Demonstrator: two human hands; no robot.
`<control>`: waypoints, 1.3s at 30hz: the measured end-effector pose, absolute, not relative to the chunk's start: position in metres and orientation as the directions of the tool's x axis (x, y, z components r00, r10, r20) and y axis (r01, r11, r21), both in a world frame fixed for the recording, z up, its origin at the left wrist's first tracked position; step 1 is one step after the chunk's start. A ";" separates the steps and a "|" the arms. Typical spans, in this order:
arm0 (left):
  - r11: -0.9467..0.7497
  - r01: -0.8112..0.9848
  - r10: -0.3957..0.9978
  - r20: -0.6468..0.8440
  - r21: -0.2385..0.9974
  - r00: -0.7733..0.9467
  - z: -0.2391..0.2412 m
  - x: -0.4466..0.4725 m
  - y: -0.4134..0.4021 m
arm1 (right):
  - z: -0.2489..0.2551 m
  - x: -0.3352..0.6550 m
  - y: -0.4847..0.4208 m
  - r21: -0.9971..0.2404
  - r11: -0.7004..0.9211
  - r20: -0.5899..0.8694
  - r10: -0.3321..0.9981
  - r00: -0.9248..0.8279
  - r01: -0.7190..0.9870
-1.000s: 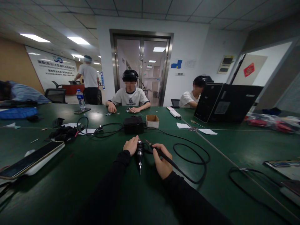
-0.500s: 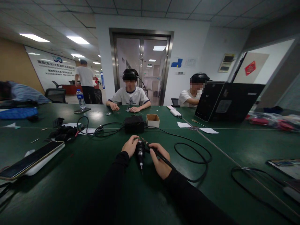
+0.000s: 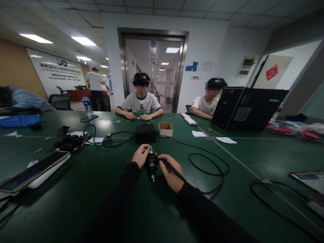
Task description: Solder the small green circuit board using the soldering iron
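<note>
In the middle of the green table [image 3: 106, 182], a black electric screwdriver [image 3: 152, 163] points its thin metal bit toward me. My left hand [image 3: 140, 156] is closed on its far left side, fingertips at a small green circuit board [image 3: 150, 147] showing at the back end. In my right hand [image 3: 173, 173] is a soldering iron [image 3: 174, 171], gripped like a pen, its front end close to that back end. Whether the iron's tip touches anything is too small to tell. The cable [image 3: 224, 175] of the iron loops off to the right.
Beyond my hands stand a black box [image 3: 145, 133] and an open cardboard box [image 3: 165, 129]. Tangled black cables [image 3: 67, 141] and a phone [image 3: 35, 170] lie left. A black computer case [image 3: 249, 109] stands right. Two people in headsets sit opposite.
The iron's front end has shifted slightly toward the screwdriver, and the green board shows more clearly. The person opposite has drawn a hand down to the table.
</note>
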State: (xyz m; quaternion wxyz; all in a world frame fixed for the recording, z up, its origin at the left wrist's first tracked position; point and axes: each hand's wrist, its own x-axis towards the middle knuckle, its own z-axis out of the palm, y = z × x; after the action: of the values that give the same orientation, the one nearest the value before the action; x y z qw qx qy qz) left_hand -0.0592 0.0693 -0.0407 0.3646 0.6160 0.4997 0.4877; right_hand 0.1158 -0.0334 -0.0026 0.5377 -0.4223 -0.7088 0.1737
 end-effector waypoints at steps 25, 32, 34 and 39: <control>-0.290 0.145 0.957 0.285 0.946 0.057 -0.038 -0.053 0.068 | -0.003 0.117 -0.033 -0.704 0.569 0.611 0.790 -0.047 0.425; -0.278 0.164 0.960 0.272 0.946 0.061 -0.034 -0.052 0.065 | -0.001 0.117 -0.034 -0.702 0.570 0.611 0.790 -0.049 0.427; -0.274 0.177 0.962 0.269 0.945 0.054 -0.035 -0.052 0.066 | 0.000 0.117 -0.035 -0.704 0.569 0.616 0.787 -0.033 0.426; -0.295 0.154 0.955 0.290 0.943 0.058 -0.039 -0.053 0.068 | -0.001 0.117 -0.035 -0.703 0.551 0.608 0.794 -0.023 0.449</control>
State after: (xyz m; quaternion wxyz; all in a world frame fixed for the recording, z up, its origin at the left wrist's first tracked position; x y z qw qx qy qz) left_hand -0.0533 0.0685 -0.0394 0.3870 0.6160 0.4501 0.5178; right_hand 0.1174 -0.0354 -0.0006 0.5383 -0.4459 -0.6970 0.1600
